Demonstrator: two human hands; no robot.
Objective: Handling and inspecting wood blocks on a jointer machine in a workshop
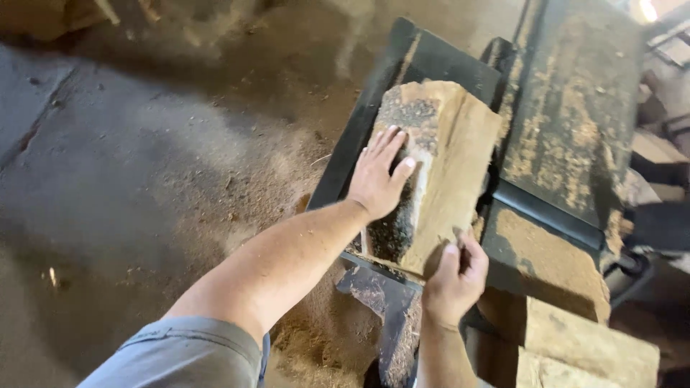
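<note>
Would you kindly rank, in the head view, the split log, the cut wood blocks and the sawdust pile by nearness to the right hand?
1. Split log: touched by the right hand at its near end.
2. Cut wood blocks: just right.
3. Sawdust pile: left, beyond the metal wedge.

Your left hand [379,179] lies flat on the bark side of the wood block [438,172], and your right hand [456,276] grips its near end. At nine o'clock from the block, past the tray's black rail [345,162], the dusty floor [158,165] is wide open, so a hand can pass there. At three o'clock the big black metal plate [568,122] stands close and blocks the way. At six o'clock the dark steel wedge [384,302] sits right under the block's end. At four o'clock, cut wood pieces [575,338] fill the room beside your right hand.
</note>
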